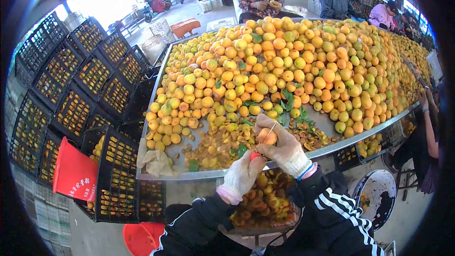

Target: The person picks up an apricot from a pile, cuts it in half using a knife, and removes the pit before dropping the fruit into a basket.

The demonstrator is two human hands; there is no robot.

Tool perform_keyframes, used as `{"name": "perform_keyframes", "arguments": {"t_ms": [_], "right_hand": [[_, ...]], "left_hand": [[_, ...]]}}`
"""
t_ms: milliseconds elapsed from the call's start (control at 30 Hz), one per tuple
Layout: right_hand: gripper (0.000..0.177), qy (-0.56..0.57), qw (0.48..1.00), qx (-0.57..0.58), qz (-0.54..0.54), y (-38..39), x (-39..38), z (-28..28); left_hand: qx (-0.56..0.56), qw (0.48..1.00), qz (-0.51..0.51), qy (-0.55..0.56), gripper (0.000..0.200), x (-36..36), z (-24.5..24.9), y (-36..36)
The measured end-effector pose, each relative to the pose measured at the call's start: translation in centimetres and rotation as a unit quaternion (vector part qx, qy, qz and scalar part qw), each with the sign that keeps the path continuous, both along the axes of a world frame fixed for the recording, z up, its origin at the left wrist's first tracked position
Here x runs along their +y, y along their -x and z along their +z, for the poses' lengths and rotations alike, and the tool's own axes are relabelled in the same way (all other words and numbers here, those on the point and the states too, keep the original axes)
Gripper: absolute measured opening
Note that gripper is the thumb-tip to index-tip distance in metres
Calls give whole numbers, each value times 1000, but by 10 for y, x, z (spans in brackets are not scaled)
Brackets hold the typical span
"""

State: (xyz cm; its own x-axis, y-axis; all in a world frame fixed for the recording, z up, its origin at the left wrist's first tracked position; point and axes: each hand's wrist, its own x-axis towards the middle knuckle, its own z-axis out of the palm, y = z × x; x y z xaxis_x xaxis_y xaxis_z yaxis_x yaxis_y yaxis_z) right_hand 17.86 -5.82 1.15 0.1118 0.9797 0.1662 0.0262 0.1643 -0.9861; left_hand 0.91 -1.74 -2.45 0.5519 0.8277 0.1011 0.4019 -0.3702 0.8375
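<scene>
My right hand [284,149], in a stained white glove, holds an orange-yellow fruit [268,136] between thumb and fingers over the near edge of the metal table [218,172]. A thin line or blade crosses the glove and fruit. Just left and below, my left hand [242,174], also gloved, is closed around a small red handle [255,155], close to the fruit. Behind them rises a big heap of yellow and orange fruit [284,61] with green leaves. Cut peel and pieces [218,147] lie at the heap's near edge.
A basket of fruit [265,199] stands below my hands. Black crates [73,109] are stacked at the left beside a red bucket [76,168]. At the lower right is a round basin [377,196]. Co-workers sit across the table, and another's arms [429,118] show at the right.
</scene>
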Motion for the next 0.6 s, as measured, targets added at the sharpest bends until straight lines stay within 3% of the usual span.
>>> {"name": "perform_keyframes", "arguments": {"t_ms": [33,67,100,133,167,233,267,400,467,533,600], "right_hand": [[57,-38,996,-77,-16,-1,-1,3],[57,-37,996,-77,-16,2,-2,7],[58,-22,994,106,-4,7,-1,12],[58,-4,958,287,7,10,-2,14],[58,-1,958,287,6,10,1,3],[69,40,844,529,82,10,14,-34],[68,24,905,417,80,11,16,-32],[52,10,926,373,63,10,6,-13],[54,31,974,225,1,11,4,-12],[55,43,971,235,8,8,4,-10],[56,57,968,244,16,3,4,-8]], "left_hand": [[0,1000,0,0,34,-1,1,1],[-8,1000,-5,-12,33,-2,3,1],[-16,1000,-11,-23,32,-3,3,2],[-16,1000,-12,-21,32,-3,3,1],[-2,1000,-8,-22,32,-3,3,0],[11,1000,-5,-26,31,-2,2,-3],[20,999,3,-28,31,-3,-1,-3],[51,998,10,-24,31,-6,1,-1],[57,998,10,-15,31,-6,2,0],[64,998,7,-7,31,-3,2,2],[-39,993,-62,91,33,5,-2,7]]}}
